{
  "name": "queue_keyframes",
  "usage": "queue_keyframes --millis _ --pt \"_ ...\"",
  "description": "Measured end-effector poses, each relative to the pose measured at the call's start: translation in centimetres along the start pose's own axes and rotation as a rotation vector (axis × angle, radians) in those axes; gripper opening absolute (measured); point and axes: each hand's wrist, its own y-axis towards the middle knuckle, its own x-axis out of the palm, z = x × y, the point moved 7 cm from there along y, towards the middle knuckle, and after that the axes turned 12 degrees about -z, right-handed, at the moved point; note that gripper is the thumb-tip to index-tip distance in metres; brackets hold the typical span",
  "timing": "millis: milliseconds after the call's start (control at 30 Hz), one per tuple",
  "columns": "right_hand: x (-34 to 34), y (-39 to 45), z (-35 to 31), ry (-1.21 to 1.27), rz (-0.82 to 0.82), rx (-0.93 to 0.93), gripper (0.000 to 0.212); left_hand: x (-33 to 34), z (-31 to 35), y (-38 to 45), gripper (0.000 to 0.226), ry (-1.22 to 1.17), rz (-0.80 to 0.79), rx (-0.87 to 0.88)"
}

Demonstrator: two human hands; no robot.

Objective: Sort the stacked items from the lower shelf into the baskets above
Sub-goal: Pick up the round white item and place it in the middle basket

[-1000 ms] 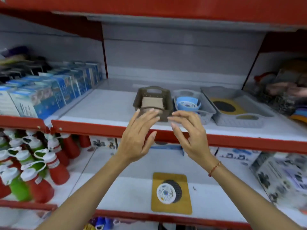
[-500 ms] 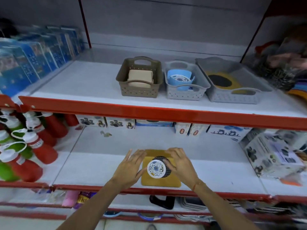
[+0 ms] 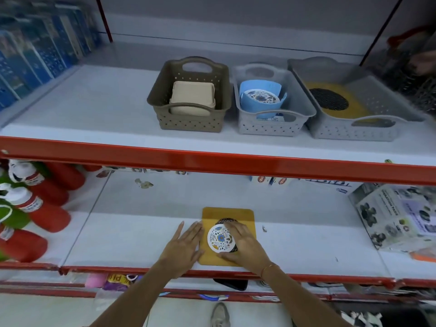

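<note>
View count: you have one view, the head camera; no second view shares the scene.
Position: it sits on your head, in front of the shelving.
Facing: forward and down, onto the upper shelf (image 3: 70,109) and lower shelf (image 3: 132,232).
Nearness: close; your forearms enter from the bottom edge and reach the lower shelf's front.
Coverage: both shelf levels, three baskets (image 3: 271,128) above, floor strip and a shoe (image 3: 220,315) below.
Lens: wide-angle; the red shelf edges (image 3: 212,161) bow.

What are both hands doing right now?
Left hand: open, flat beside the yellow mat.
Right hand: curled over the floral round coaster; grip cannot be told.
</note>
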Motion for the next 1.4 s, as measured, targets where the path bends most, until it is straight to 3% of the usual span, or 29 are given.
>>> queue_keyframes --millis 267,433,633,933,1400 --pt "-0.7 0.0 -0.9 0.055 0.057 0.011 0.085 -0.4 0.1 -0.3 0.069 0.002 -0.026 -0.009" --pt "-2.2 -1.5 -2.2 0.111 0.157 0.035 0.091 -2.4 0.5 -2.0 0.066 -0.045 0.043 -0.017" --pt "-5.6 -4.5 -4.5 0.201 0.312 0.003 0.085 -6.4 0.6 -5.0 0.062 -0.061 0.268 -0.033" --pt "-11.9 -10.3 -10.6 0.295 0.495 -0.136 0.087 -15.6 2.2 -10.6 0.053 -0.11 0.617 0.092" --pt "-27.4 -15.4 -16.6 0.161 0.793 -0.358 0.086 -33.3 4.1 -13.7 0.037 -0.055 1.039 0.289"
